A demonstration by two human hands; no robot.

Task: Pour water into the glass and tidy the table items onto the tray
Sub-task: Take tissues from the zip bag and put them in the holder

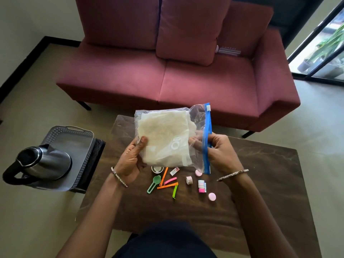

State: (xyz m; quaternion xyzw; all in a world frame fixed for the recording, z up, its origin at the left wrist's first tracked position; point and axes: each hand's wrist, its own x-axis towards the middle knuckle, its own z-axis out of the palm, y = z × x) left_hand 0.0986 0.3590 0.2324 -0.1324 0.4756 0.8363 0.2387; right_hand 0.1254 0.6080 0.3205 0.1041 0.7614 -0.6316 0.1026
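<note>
I hold a clear zip bag (167,135) with a blue zip strip and white contents above the dark wooden table (260,174). My left hand (130,161) grips its lower left edge. My right hand (216,151) pinches the blue strip on its right side. Under the bag lie a small steel cup (157,169), a green scoop (154,181), several coloured clips (168,184), a tape roll (189,180), a small pink and white bottle (201,186) and two pink caps (212,197). A grey tray (81,138) on a stool at the left holds a steel kettle (40,163).
A maroon sofa (186,77) stands close behind the table, with a small clear bottle (228,50) lying on its seat. The black stool (96,155) under the tray sits just off the table's left edge. A glass door (320,49) is at the far right.
</note>
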